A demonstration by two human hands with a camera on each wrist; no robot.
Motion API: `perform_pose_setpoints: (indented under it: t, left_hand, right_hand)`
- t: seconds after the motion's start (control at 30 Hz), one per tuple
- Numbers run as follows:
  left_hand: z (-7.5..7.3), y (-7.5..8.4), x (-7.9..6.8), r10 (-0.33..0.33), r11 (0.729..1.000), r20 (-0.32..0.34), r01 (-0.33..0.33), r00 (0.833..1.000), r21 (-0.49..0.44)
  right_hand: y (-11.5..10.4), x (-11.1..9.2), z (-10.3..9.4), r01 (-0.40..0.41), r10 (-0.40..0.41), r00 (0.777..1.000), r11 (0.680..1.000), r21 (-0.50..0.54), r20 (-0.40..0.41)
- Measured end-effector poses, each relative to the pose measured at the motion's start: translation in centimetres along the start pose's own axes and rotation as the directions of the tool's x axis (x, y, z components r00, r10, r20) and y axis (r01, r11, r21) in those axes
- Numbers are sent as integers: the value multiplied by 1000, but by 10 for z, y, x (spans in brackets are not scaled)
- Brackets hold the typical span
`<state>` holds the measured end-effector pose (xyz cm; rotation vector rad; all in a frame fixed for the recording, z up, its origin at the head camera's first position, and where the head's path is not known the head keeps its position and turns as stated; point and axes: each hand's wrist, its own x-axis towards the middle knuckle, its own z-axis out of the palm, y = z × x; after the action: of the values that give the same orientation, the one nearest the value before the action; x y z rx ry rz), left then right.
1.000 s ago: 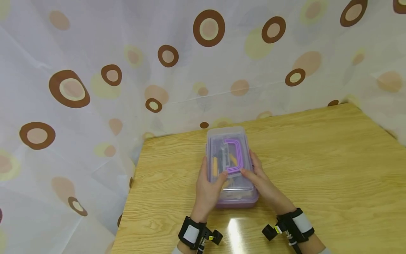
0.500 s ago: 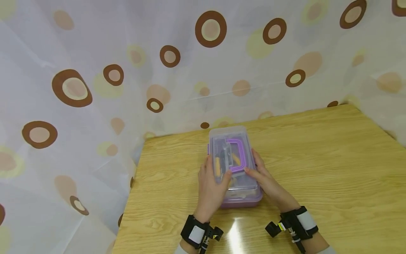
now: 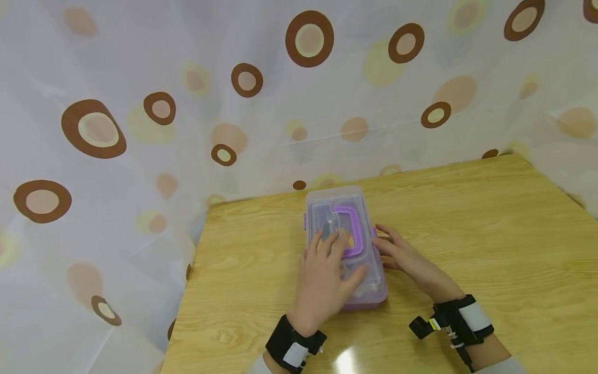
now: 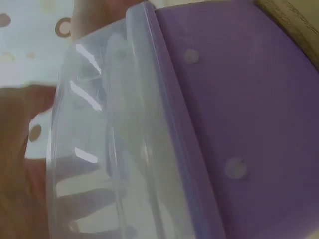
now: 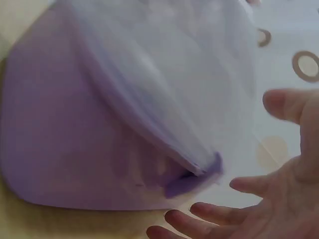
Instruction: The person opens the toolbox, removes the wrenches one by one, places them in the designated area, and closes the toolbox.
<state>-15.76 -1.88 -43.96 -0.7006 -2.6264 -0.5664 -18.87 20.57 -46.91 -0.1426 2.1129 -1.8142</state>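
A storage box with a clear lid [image 3: 334, 196] and a purple base [image 4: 259, 109] stands on the table, lid on. A purple carrying handle [image 3: 357, 236] lies flat on top, and blurred contents show through the plastic. My left hand [image 3: 322, 283] spreads its fingers over the near left part of the lid; whether they touch it is unclear. Beside the box's right side is my right hand [image 3: 411, 259], fingers loosely spread and holding nothing. Close to those fingertips, a purple latch [image 5: 192, 181] sticks out from the box's side in the right wrist view.
The wood-grain table [image 3: 476, 223] extends to both sides of the box, farther on the right. A dotted cloth [image 3: 261, 119] hangs behind and left of the table, just past the box's far end.
My left hand has let go of the box's left side and moved over the lid, fingers spreading. My right thumb has left the lid, and that hand has shifted right. The box has barely moved.
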Motion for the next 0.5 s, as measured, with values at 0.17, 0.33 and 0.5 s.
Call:
perform_pose_setpoints:
  t: [0.17, 0.33, 0.5]
  left_hand:
    - [5, 15, -3, -21, 985, 88, 6, 996, 171]
    - [8, 18, -5, -67, 975, 146, 34, 987, 219]
    - [9, 14, -2, -124, 975, 157, 90, 980, 204]
  right_hand:
    - [1, 19, -24, -45, 45, 999, 998, 41, -7]
    - [14, 36, -42, -76, 67, 995, 988, 138, 67]
    - [27, 48, -45, -70, 37, 987, 973, 222, 153]
